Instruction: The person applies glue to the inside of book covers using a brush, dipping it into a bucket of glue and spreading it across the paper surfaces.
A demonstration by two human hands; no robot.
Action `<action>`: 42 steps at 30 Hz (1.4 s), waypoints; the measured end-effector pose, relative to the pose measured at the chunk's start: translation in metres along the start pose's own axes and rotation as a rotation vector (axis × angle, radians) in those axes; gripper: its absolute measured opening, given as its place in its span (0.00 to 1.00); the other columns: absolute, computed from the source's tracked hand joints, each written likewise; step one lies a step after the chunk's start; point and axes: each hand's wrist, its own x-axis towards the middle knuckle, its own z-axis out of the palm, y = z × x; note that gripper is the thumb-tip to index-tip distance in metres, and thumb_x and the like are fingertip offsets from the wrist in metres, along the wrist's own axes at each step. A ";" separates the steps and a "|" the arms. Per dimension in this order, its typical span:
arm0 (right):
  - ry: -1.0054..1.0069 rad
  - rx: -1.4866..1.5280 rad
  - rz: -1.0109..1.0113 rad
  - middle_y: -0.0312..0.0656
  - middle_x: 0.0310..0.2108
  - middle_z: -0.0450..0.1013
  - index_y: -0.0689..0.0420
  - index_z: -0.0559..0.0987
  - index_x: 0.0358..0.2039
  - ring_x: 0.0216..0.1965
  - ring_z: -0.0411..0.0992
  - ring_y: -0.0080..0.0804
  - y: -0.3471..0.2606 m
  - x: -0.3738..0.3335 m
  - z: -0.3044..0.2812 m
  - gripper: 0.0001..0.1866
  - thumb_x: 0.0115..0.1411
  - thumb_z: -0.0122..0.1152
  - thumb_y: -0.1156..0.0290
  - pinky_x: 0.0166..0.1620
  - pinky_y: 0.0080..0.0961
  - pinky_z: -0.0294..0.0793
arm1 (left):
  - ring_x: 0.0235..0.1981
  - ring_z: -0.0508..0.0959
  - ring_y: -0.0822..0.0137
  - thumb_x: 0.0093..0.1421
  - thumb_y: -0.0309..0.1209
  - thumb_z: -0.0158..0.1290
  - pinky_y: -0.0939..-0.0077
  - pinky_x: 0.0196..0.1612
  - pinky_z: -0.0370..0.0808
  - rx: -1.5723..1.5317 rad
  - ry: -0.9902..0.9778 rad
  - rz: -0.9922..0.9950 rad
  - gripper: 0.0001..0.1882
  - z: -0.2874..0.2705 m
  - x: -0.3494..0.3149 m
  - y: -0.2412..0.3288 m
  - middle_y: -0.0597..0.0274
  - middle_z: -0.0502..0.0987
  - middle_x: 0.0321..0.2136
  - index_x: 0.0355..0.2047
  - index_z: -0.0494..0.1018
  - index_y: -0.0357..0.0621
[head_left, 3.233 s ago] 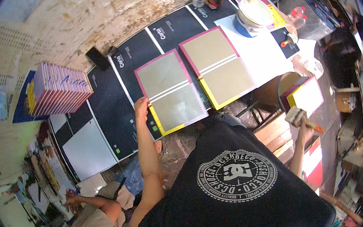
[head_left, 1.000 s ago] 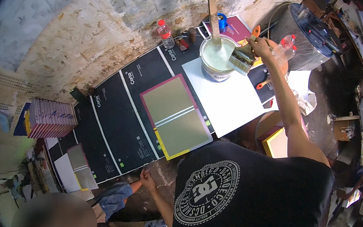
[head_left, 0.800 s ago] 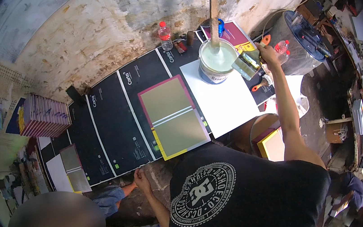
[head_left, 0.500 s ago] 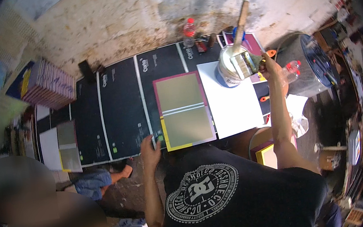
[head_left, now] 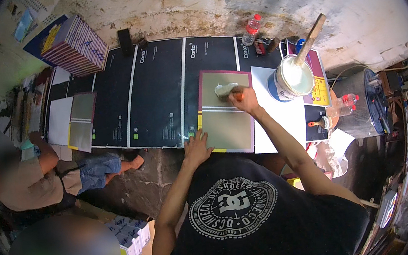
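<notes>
In my right hand [head_left: 245, 100] is a wide paintbrush [head_left: 227, 91], its bristles pressed to the upper grey board of an opened book cover [head_left: 227, 132]. A patch of white paste shows there, beside the bristles. Purple and yellow margins frame the cover's two boards, with pale strips across the middle. My left hand [head_left: 198, 149] rests with fingers spread at the cover's lower left edge. Right of the cover lies a white sheet [head_left: 281, 131]. On the sheet's far part stands a bucket [head_left: 280, 87] of white paste, with a wooden stick [head_left: 311, 39] slanting up from it.
A tall stack of books [head_left: 77, 47] stands at the table's far left, with another cover [head_left: 81, 123] nearer. A water bottle [head_left: 251, 30] is by the wall. A second brush [head_left: 321, 122] lies at right. A co-worker [head_left: 41, 173] is on the left.
My right hand has brought the brush left from over the bucket down onto the cover. My left hand has moved from the table's front edge to the cover's edge.
</notes>
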 end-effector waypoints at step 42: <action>0.170 0.180 0.406 0.50 0.32 0.81 0.64 0.81 0.36 0.32 0.80 0.37 -0.013 0.021 0.032 0.18 0.56 0.70 0.61 0.38 0.35 0.78 | 0.55 0.69 0.55 0.32 0.62 0.70 0.52 0.51 0.68 0.265 -0.073 0.183 0.64 -0.027 0.043 -0.029 0.56 0.59 0.66 0.65 0.59 0.39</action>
